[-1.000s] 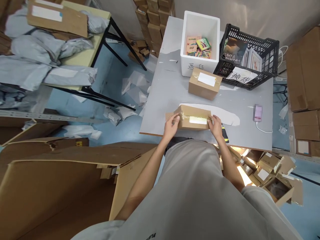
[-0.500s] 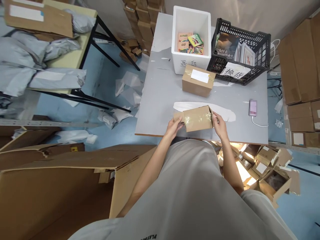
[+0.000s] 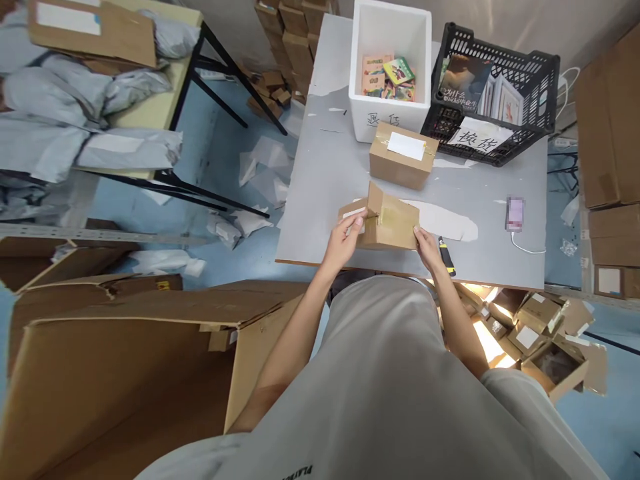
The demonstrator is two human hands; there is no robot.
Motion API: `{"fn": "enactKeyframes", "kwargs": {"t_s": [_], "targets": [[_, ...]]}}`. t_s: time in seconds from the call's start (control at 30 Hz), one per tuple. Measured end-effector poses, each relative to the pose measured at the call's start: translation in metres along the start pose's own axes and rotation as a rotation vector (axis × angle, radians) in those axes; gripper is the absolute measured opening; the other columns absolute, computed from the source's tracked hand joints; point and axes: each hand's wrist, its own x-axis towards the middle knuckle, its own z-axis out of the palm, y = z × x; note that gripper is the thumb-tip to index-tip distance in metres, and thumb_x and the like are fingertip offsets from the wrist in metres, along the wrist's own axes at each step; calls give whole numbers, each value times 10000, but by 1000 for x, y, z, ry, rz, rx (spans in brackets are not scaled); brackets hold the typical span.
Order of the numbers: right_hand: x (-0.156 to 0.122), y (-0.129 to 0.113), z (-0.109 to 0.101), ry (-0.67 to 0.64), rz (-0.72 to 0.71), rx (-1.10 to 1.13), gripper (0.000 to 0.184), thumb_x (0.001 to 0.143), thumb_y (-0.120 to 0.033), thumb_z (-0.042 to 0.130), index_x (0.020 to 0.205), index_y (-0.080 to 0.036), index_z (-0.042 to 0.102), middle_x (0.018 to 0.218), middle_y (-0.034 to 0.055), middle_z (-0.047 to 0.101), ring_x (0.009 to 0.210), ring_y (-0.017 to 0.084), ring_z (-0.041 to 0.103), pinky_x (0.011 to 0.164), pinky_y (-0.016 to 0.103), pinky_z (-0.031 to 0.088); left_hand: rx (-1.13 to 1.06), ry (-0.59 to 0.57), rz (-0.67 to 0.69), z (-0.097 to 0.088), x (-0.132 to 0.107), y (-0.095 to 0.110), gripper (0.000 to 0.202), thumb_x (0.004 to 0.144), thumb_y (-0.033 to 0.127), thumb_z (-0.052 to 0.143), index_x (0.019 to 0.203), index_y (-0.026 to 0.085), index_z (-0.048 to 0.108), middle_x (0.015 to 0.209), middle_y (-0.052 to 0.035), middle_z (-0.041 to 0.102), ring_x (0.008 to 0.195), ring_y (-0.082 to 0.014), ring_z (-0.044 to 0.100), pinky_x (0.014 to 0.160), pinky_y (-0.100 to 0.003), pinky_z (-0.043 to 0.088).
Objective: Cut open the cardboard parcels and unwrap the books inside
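A small brown cardboard box (image 3: pixel 395 225) with strips of clear tape lies at the table's front edge, one flap raised. My left hand (image 3: pixel 345 241) is closed on its left end, fingers over a flap that bears a white label. My right hand (image 3: pixel 427 249) pinches the lower right corner of the same box. Just right of that hand lies a black and yellow utility knife (image 3: pixel 447 257). The inside of the box cannot be seen from here. Behind it, a long white patch (image 3: pixel 447 221) shows on the grey tabletop.
A taped box (image 3: pixel 403 160) with a white label stands before a white foam bin (image 3: pixel 390 110) of small books. Beside them is a black crate (image 3: pixel 493 150) of books. A phone (image 3: pixel 515 215) on a cable lies at right. A large open carton (image 3: pixel 125 387) stands at lower left.
The box has been turned and flattened toward the table, and its flap now stands up. The utility knife has come into sight beside my right hand. The view has shifted slightly.
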Motion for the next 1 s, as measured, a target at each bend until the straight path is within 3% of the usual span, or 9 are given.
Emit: {"fn": "enactKeyframes", "kwargs": {"t_s": [0.17, 0.3, 0.4, 0.5, 0.57, 0.63, 0.73, 0.9, 1.0], "targets": [[12, 58, -7, 49, 180, 31, 674, 712, -856, 771, 1013, -253, 761, 1040, 80, 831, 999, 272, 757, 898, 405, 645, 273, -122, 60, 9, -14, -30, 616, 1065, 575, 672, 1565, 216, 657, 1666, -174, 635, 1587, -342, 575, 1357, -551, 426], [8, 77, -24, 159, 195, -26, 599, 690, -762, 821, 976, -240, 762, 1034, 92, 843, 1003, 278, 752, 990, 470, 639, 484, -98, -3, 7, -27, -49, 877, 896, 575, 888, 1626, 202, 576, 1791, -232, 441, 1697, -444, 379, 1396, -643, 313], [-2, 71, -41, 277, 161, -38, 658, 802, -804, 722, 1109, -224, 762, 1236, 142, 837, 1172, 310, 753, 1084, 537, 620, 423, -52, -76, 4, -29, -57, 878, 874, 524, 923, 1615, 205, 578, 1812, -243, 383, 1714, -461, 334, 1399, -629, 298], [-15, 52, -55, 371, 96, 28, 806, 954, -889, 523, 1322, -203, 729, 1453, 203, 768, 1324, 323, 744, 1094, 539, 641, 308, 66, -144, 6, -25, -63, 713, 933, 467, 863, 1551, 200, 629, 1695, -235, 535, 1638, -423, 466, 1381, -568, 348], [-24, 38, -56, 362, 74, 31, 862, 985, -915, 474, 1424, -206, 695, 1511, 218, 739, 1339, 327, 756, 1067, 523, 667, 282, 112, -206, 8, -21, -67, 579, 950, 444, 830, 1458, 204, 690, 1549, -217, 657, 1481, -407, 615, 1321, -549, 433], [-29, 26, -49, 296, 58, -41, 891, 926, -912, 613, 1487, -221, 661, 1543, 207, 725, 1297, 327, 781, 1038, 502, 686, 296, 130, -265, 11, -17, -70, 448, 952, 419, 814, 1339, 205, 746, 1401, -201, 732, 1266, -385, 725, 1237, -528, 511], [-28, 17, -34, 226, 14, -160, 942, 812, -872, 784, 1473, -213, 654, 1524, 198, 744, 1199, 319, 816, 1011, 486, 693, 343, 173, -318, 13, -13, -71, 312, 963, 412, 787, 1188, 196, 792, 1245, -185, 772, 1058, -348, 771, 1161, -506, 552], [-21, 7, -24, 283, 31, -326, 771, 820, -848, 783, 1257, -215, 734, 1296, 178, 854, 1121, 362, 842, 1034, 559, 667, 211, 226, -410, 17, -11, -69, 274, 942, 439, 799, 1053, 188, 795, 1138, -153, 808, 1110, -328, 768, 1136, -469, 556], [-22, 1, -27, 272, 47, -382, 708, 822, -771, 840, 1260, -224, 740, 1293, 172, 859, 1118, 383, 857, 1063, 567, 647, 50, 267, -489, 23, -14, -69, 285, 928, 443, 811, 1027, 181, 762, 1103, -137, 810, 1084, -290, 758, 1085, -422, 573]]}}
